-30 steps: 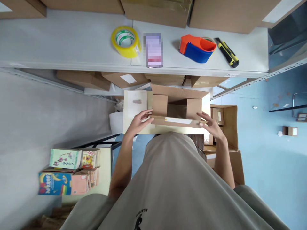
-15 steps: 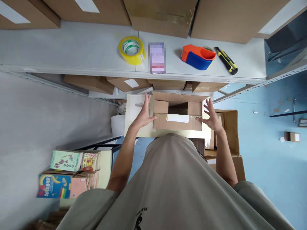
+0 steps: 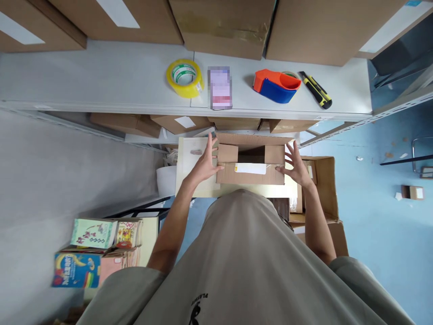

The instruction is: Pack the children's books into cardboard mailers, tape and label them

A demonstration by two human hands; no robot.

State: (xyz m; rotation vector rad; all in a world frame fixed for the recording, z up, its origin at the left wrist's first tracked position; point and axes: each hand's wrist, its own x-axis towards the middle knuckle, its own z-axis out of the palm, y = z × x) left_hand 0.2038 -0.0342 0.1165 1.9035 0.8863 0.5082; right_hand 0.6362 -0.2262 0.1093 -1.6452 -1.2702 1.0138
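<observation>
A small cardboard box (image 3: 250, 178) with a white label on its near side sits on the pale worktop (image 3: 189, 158). The end flaps are folded inward, with a dark gap between them. My left hand (image 3: 204, 164) holds its left end, thumb on the near side and the other fingers along the end. At the right end my right hand (image 3: 297, 167) grips in the same way, thumb on the near side, fingers against the end. What lies inside the box is too dark to make out.
On the grey shelf (image 3: 118, 72) ahead lie a yellow tape roll (image 3: 184, 78), a blurred-out phone-like item (image 3: 220, 88), a red and blue tape dispenser (image 3: 277, 85) and a utility knife (image 3: 316, 90). Large cartons (image 3: 223, 27) stand behind. Books (image 3: 93, 232) are stacked left; an open carton (image 3: 326, 189) stands right.
Fingers of both hands have drawn in against the ends of the box. The box stays in place, and the view has tilted slightly up.
</observation>
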